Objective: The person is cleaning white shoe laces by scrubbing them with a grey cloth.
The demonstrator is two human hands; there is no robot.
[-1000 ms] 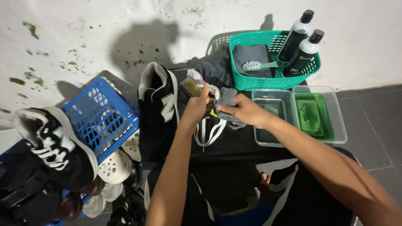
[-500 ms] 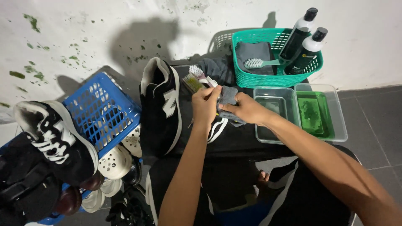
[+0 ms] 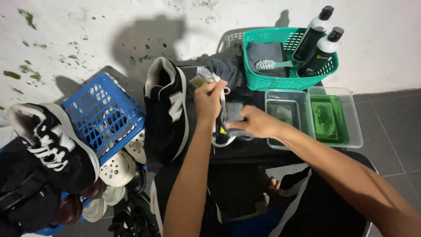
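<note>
My left hand (image 3: pixel 209 97) is closed around small brushes (image 3: pixel 201 77) whose bristles point up and left. My right hand (image 3: pixel 253 123) grips a grey cloth (image 3: pixel 233 111) pressed against a dark shoe with a white sole (image 3: pixel 222 137), mostly hidden under both hands. A black sneaker with a white sole (image 3: pixel 169 109) lies just left of my hands on the black table (image 3: pixel 245 151).
A green basket (image 3: pixel 267 83) at the back holds a grey cloth, a teal-handled brush (image 3: pixel 272 64) and two bottles (image 3: pixel 316 44). Two clear tubs (image 3: pixel 335 116) stand right of my hands, one with green liquid. A blue basket (image 3: pixel 103 114), a black-and-white sneaker (image 3: pixel 52 145) and white clogs (image 3: pixel 116 169) sit left.
My left hand has risen slightly with the brushes. My right hand has slid a little lower on the grey cloth over the shoe.
</note>
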